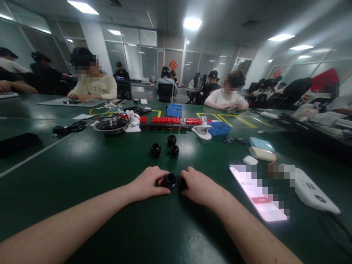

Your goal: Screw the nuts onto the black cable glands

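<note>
In the head view, my left hand grips a black round fitting with a hole in its top, thumb on the near side and fingers behind. Just to the right, my right hand is closed round another dark piece, mostly hidden by the fingers. The two pieces sit close together at table height, with a small gap between them. Beyond my hands stand three similar black fittings: a left one, a back one and a right one.
On the green table, a lit phone and a white power bank lie right. Further back are red blocks, a metal bowl, a white clip, glasses and a blue bin. Other people sit across the table.
</note>
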Action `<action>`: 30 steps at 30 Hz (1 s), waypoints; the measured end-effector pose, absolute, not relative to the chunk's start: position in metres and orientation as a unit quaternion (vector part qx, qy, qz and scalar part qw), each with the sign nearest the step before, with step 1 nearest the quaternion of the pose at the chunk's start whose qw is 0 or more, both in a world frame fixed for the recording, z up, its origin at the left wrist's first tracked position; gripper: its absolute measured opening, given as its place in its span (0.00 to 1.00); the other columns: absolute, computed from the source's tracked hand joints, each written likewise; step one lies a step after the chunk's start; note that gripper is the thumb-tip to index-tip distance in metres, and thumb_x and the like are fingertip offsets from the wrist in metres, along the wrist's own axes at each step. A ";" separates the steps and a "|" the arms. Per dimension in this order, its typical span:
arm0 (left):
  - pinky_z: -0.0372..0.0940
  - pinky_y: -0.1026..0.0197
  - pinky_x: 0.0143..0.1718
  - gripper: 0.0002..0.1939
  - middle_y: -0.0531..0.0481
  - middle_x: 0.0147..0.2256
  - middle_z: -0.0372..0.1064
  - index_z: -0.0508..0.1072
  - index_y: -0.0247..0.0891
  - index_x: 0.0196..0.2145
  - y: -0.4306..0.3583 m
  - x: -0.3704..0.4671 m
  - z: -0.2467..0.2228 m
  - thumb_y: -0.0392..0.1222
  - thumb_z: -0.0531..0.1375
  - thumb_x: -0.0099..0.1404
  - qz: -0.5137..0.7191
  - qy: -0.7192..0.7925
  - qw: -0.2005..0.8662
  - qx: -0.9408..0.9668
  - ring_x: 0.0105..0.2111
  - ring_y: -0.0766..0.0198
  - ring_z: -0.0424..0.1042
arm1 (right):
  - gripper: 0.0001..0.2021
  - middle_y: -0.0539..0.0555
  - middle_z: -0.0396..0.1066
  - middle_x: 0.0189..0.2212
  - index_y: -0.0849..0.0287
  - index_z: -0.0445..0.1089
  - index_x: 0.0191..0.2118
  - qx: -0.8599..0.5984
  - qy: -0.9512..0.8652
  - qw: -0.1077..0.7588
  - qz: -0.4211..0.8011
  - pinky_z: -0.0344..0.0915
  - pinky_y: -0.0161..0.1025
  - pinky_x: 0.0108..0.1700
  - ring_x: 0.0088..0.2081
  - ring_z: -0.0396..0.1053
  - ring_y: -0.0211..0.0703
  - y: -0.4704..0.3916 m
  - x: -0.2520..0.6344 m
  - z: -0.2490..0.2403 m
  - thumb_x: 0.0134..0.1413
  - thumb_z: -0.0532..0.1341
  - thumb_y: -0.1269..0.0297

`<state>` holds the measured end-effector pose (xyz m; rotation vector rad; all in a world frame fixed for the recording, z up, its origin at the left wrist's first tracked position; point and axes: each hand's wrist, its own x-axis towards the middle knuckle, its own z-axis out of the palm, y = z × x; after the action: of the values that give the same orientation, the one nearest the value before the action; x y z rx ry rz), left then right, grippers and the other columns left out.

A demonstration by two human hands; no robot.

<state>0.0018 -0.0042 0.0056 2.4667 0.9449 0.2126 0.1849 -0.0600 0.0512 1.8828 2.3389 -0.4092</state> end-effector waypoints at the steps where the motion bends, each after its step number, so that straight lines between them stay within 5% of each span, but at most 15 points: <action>1: 0.53 0.62 0.34 0.17 0.55 0.27 0.62 0.68 0.41 0.37 -0.004 0.002 0.005 0.55 0.58 0.56 0.077 0.346 0.243 0.903 0.32 0.62 0.61 | 0.15 0.59 0.63 0.40 0.62 0.65 0.41 0.621 0.770 0.056 -0.136 0.63 0.39 0.36 0.38 0.68 0.48 -0.060 0.185 0.052 0.44 0.62 0.67; 7: 0.53 0.62 0.34 0.18 0.55 0.27 0.61 0.68 0.42 0.39 -0.003 0.001 0.003 0.55 0.58 0.55 0.085 0.343 0.237 0.905 0.32 0.62 0.61 | 0.19 0.59 0.65 0.39 0.61 0.66 0.42 0.621 0.768 0.053 -0.144 0.63 0.39 0.36 0.38 0.67 0.49 -0.057 0.187 0.052 0.40 0.65 0.64; 15: 0.52 0.63 0.32 0.18 0.55 0.26 0.61 0.68 0.41 0.38 -0.003 0.002 0.002 0.55 0.58 0.55 0.092 0.333 0.230 0.910 0.31 0.63 0.61 | 0.42 0.63 0.64 0.46 0.63 0.57 0.55 0.576 0.808 -0.033 -0.121 0.59 0.48 0.46 0.47 0.61 0.56 -0.057 0.193 0.054 0.32 0.68 0.50; 19: 0.50 0.64 0.30 0.19 0.56 0.26 0.61 0.66 0.38 0.30 -0.002 0.001 -0.001 0.58 0.58 0.54 0.103 0.329 0.213 0.914 0.29 0.64 0.60 | 0.30 0.58 0.67 0.42 0.61 0.63 0.49 0.503 0.852 -0.103 -0.100 0.59 0.43 0.44 0.44 0.62 0.50 -0.058 0.184 0.054 0.39 0.66 0.52; 23: 0.50 0.64 0.30 0.18 0.56 0.26 0.61 0.64 0.37 0.28 -0.002 0.001 -0.003 0.57 0.57 0.56 0.107 0.323 0.218 0.915 0.29 0.64 0.60 | 0.13 0.54 0.70 0.34 0.60 0.68 0.40 0.505 0.853 -0.105 -0.079 0.59 0.39 0.38 0.38 0.63 0.45 -0.058 0.177 0.049 0.46 0.63 0.64; 30: 0.51 0.64 0.30 0.18 0.56 0.25 0.60 0.64 0.37 0.27 -0.001 0.002 -0.003 0.57 0.57 0.56 0.110 0.318 0.214 0.917 0.29 0.64 0.59 | 0.14 0.55 0.69 0.35 0.60 0.67 0.40 0.509 0.848 -0.119 -0.084 0.59 0.38 0.38 0.38 0.63 0.43 -0.055 0.175 0.042 0.45 0.64 0.62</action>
<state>0.0017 -0.0009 -0.0028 2.5442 0.8813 0.3040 0.1752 -0.0548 0.0418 1.7341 2.8871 -0.2874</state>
